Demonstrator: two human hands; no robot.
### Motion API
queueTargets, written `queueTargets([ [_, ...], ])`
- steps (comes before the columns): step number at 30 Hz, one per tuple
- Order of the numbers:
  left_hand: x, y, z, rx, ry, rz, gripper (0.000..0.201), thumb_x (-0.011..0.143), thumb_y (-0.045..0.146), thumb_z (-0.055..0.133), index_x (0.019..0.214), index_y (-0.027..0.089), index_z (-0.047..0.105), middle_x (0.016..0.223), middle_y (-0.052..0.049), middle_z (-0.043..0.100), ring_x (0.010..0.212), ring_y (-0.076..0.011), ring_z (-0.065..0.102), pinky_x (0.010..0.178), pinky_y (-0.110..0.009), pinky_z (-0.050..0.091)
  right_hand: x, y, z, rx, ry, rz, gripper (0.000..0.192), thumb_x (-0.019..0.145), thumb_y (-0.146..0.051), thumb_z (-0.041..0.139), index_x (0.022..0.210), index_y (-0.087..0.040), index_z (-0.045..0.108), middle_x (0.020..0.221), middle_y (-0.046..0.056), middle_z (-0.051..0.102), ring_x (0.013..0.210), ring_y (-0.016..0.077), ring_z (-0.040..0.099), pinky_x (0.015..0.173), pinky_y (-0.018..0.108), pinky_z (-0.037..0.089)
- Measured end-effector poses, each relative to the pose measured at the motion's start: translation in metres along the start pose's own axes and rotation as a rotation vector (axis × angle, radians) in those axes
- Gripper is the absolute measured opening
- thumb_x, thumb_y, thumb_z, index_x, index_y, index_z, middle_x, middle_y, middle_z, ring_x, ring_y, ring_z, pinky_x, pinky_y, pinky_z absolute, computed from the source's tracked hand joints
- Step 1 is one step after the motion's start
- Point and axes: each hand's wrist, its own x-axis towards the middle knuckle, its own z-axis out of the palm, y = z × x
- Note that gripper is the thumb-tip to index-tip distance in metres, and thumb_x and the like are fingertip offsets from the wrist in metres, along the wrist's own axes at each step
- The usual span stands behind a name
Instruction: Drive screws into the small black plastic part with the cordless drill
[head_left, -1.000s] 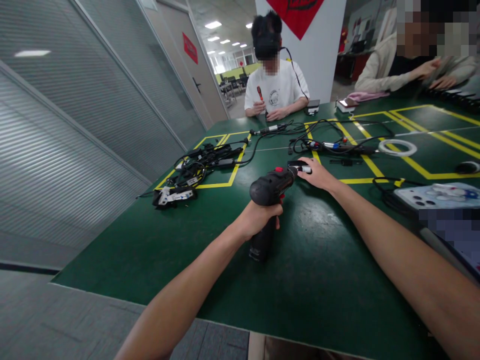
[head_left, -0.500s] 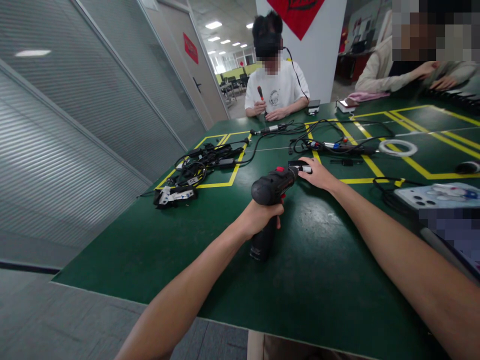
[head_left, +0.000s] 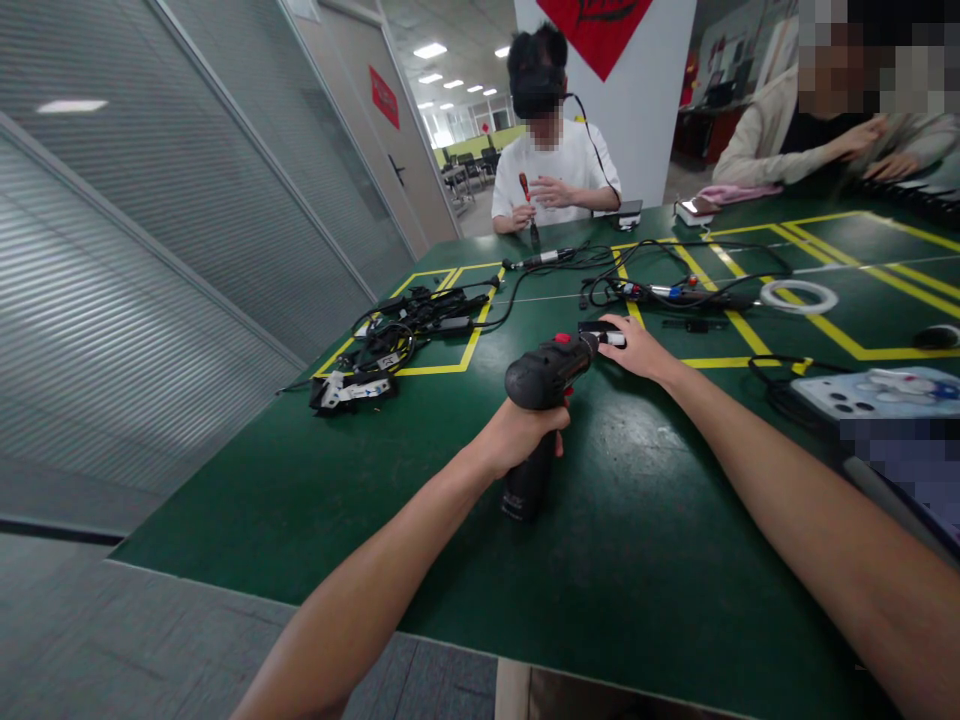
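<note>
My left hand (head_left: pixel 525 437) is wrapped round the grip of a black cordless drill (head_left: pixel 541 375). The drill has a red switch on top, and its base hangs low over or rests on the green table; I cannot tell which. Its chuck points away and to the right, toward my right hand (head_left: pixel 634 345). The fingers there are closed on a small black-and-white piece (head_left: pixel 615 339) right at the drill's tip. Whether the bit touches that piece is hidden by the drill and my fingers.
A tangle of black cables (head_left: pixel 420 325) lies at the left, with a black-and-white bracket (head_left: pixel 352 390) in front. Beyond my right hand are a corded tool (head_left: pixel 675 294) and a white ring (head_left: pixel 799 297). A phone (head_left: pixel 877 390) lies right. A person opposite holds a screwdriver (head_left: pixel 526 188).
Both my hands and the drill stay practically in place. Across the table, the person in white has raised one hand from the tabletop toward the screwdriver.
</note>
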Motion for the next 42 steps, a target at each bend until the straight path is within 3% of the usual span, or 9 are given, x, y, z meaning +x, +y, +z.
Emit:
queueTargets([
  [16, -0.0004, 0.0013, 0.0009, 0.013, 0.016, -0.027, 0.019, 0.069, 0.015, 0.061, 0.087, 0.015, 0.054, 0.076, 0.002, 0.053, 0.047, -0.0086, 0.056, 0.045, -0.024, 0.045, -0.0008, 0.0035, 0.002, -0.015, -0.001, 0.003, 0.072, 0.071, -0.037, 0.076, 0.136, -0.024, 0.049, 0.124, 0.012, 0.051, 0.119, 0.0298, 0.054, 0.106, 0.046, 0.041],
  [42, -0.0012, 0.0067, 0.0025, -0.019, 0.014, -0.053, 0.023, 0.069, 0.012, 0.06, 0.091, 0.015, 0.054, 0.078, 0.002, 0.054, 0.047, -0.008, 0.056, 0.044, -0.024, 0.047, -0.0022, -0.0011, 0.0001, -0.019, -0.002, 0.004, 0.067, 0.075, -0.041, 0.072, 0.135, -0.023, 0.05, 0.119, 0.011, 0.051, 0.114, 0.0281, 0.055, 0.104, 0.045, 0.042],
])
